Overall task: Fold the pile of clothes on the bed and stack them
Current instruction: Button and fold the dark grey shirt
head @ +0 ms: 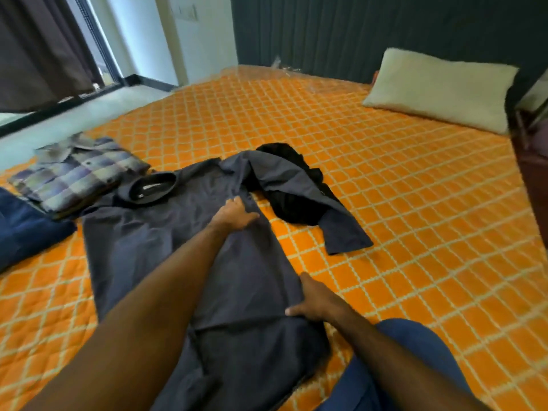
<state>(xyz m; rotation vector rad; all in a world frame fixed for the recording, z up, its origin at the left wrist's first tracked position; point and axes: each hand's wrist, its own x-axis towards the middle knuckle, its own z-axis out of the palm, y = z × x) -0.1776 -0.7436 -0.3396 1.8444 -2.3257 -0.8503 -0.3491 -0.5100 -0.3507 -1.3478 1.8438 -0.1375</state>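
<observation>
A dark grey shirt point(154, 247) lies spread flat on the orange quilted bed point(400, 203), collar toward the far left. My left hand point(234, 215) grips the shirt's right side edge near the armpit. My right hand point(314, 301) grips the same edge lower down, near the hem. The shirt's right sleeve point(314, 197) stretches out to the right across a crumpled black garment point(293, 185). A folded plaid shirt point(77, 176) rests at the left, beside a folded navy garment point(26, 232).
A cream pillow point(441, 87) lies at the head of the bed against the dark headboard point(355, 31). A dark wooden piece of furniture point(533, 161) stands at the right edge. The floor and a curtained window are beyond the bed's left side.
</observation>
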